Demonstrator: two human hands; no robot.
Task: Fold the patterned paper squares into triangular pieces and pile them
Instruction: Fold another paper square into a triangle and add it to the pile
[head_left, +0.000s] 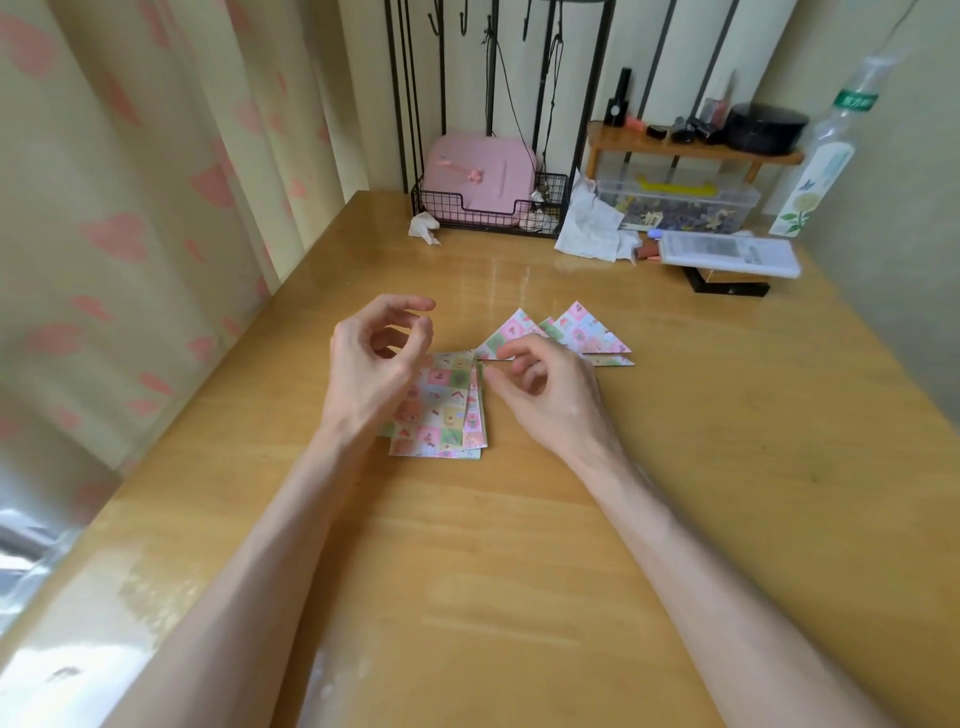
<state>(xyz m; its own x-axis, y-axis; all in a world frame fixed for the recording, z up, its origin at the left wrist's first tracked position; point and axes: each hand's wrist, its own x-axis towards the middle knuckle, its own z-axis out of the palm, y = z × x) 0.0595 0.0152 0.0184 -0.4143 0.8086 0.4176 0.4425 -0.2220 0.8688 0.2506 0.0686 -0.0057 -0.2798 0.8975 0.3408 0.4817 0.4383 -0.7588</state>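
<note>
A stack of pastel patterned paper squares (441, 410) lies flat near the middle of the glossy yellow wooden worktop (519, 545), its sheets slightly fanned along the right edge. At about 1 o'clock from it, just beside it, sits a pile of folded triangular pieces of the same paper (584, 332), points facing 12 o'clock and overlapping one another.

The left hand (379, 358) hovers over the stack's 10 o'clock corner, fingers loosely curled with a gap to the thumb, holding nothing. The right hand (550, 395) reaches in from 4 o'clock, and its thumb and forefinger pinch a sheet at the stack's 1 o'clock corner, which stands slightly raised.

At 12 o'clock on the worktop's far edge, a black wire basket (467, 222) holds a pink case (478, 176).
</note>
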